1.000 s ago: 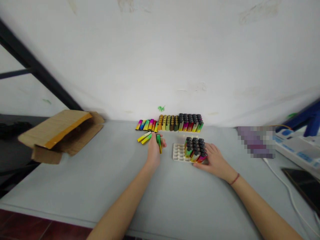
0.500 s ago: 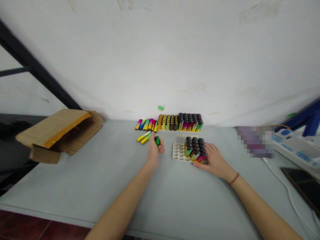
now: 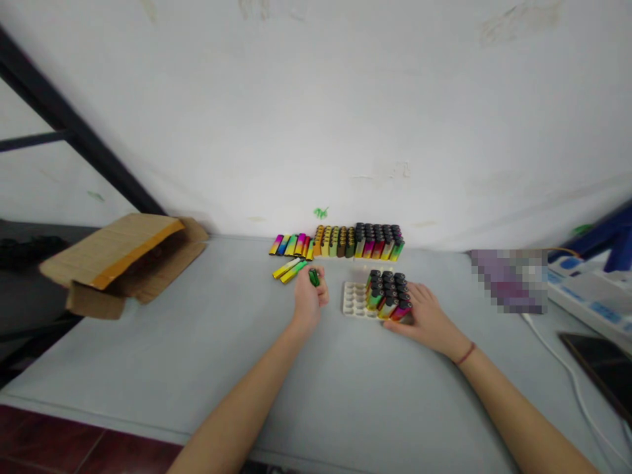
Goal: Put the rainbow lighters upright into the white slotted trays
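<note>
My left hand [image 3: 307, 304] is closed around a green lighter [image 3: 314, 277], whose upper end shows between thumb and fingers, just above the table. To its right, a white tray with round holes [image 3: 354, 304] carries several upright lighters with black tops [image 3: 388, 293] in its right part; holes on its left side are bare. My right hand [image 3: 428, 322] holds the tray's right edge, thumb at the front corner and fingers along the side. Beyond my left hand lie two loose yellow-green lighters [image 3: 290, 270], tilted.
Against the wall stand a block of lighters with gold tops [image 3: 334, 241], a block of black-topped lighters [image 3: 379, 241] and a row of colourful lying lighters [image 3: 292, 245]. An open cardboard box [image 3: 123, 253] sits left. A power strip [image 3: 590, 289], phone [image 3: 597, 365] and white cable [image 3: 557, 359] lie right.
My left thumb has curled down over the green lighter, where it pointed up before. My right hand and the tray keep their places; the view has shifted slightly.
</note>
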